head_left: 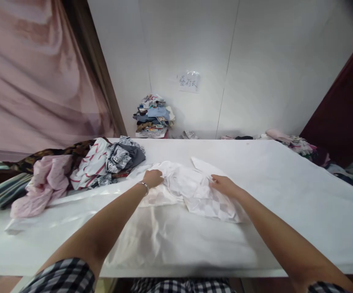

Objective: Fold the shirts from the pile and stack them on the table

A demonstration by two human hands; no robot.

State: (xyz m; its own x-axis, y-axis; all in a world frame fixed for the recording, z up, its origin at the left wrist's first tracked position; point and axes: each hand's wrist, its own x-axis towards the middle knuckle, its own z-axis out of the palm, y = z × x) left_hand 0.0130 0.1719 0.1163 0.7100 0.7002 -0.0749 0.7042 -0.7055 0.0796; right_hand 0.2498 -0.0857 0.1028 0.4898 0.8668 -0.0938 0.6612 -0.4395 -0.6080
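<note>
A crumpled white garment [191, 189] lies in the middle of the white table [286, 183]. My left hand [152, 178], with a bracelet on the wrist, grips the garment's left part in a closed fist. On the right part of the same cloth, my right hand [223, 185] pinches a fold between its fingers. Both arms reach forward across the table from the near edge.
A heap of mixed clothes [81, 167] covers the table's left end, pink, striped and patterned pieces among them. Against the back wall stands a stack of folded clothes [153, 116], under a paper note [189, 81]. More garments [292, 142] lie at the far right. A pink curtain [32, 77] hangs left.
</note>
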